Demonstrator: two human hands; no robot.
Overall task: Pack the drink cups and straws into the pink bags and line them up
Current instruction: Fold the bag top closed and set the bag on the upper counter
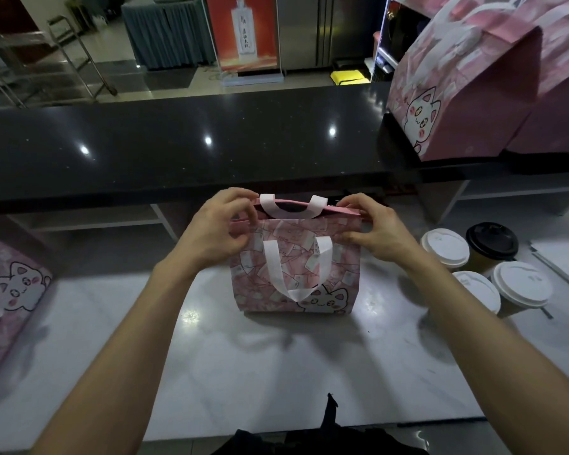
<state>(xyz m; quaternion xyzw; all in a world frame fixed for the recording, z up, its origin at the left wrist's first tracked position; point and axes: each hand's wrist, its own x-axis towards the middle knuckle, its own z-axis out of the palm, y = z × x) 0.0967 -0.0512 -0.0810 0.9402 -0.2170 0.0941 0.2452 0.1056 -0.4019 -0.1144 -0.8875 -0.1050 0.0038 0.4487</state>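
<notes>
both hands are up at the mouth of the pink paper bag with the cartoon cat print (296,277), which stands upright in the middle of the pale glossy worktop (276,372). the left hand (224,221) pinches the left end of the bag's top rim, fingers curled over the edge, thumb against the near face. the right hand (372,228) does the same at the right end, fingers hooked on the rim, thumb pressed to the near panel. between them the mouth shows as a dark gap, and the far white ribbon handle (293,205) stands up over it while the near white handle (293,267) hangs down the front of the bag.

to the right of the bag, apart from it, four paper cups cluster on the worktop: three with white lids (444,247) (477,290) (523,284) and one black-lidded cup (491,239) at the far side. just right of them lies a flat white pad (562,261), running off towards the right edge.

at the far left edge another pink cat-print bag (10,290) lies partly out of view. on the raised black stone counter (178,142) beyond, at far right, two large pink cat-print bags (467,93) stand side by side near the counter's front edge.

open surface stretches near the bag and to its left, all the way to the worktop's near edge.
</notes>
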